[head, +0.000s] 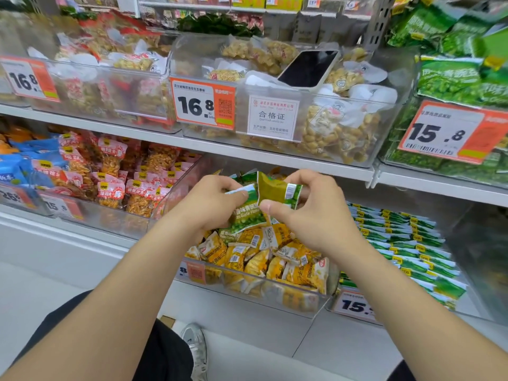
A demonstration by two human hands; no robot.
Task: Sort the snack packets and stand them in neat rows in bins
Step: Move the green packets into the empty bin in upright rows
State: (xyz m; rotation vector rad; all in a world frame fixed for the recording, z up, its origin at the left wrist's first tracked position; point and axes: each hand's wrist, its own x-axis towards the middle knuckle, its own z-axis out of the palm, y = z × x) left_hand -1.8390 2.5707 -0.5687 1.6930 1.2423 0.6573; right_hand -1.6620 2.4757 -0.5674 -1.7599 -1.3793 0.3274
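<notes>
The left forearm (129, 273) hides most of the orange price tag (193, 272) on the clear plastic bin of yellow packets (258, 294); right of that bin, the right forearm (390, 270) covers the last digits of a white-and-orange price tag (351, 305).

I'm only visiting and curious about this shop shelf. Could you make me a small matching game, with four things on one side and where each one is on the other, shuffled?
Things
1. phone
2. green packets
3. yellow packets
4. grey shoe

Places
A. lying loose in the clear bin
B. on the floor
C. held between the left hand and the right hand
D. lying on peanut bags higher up

Pairs: 1-D, 2-C, 3-A, 4-B
</notes>
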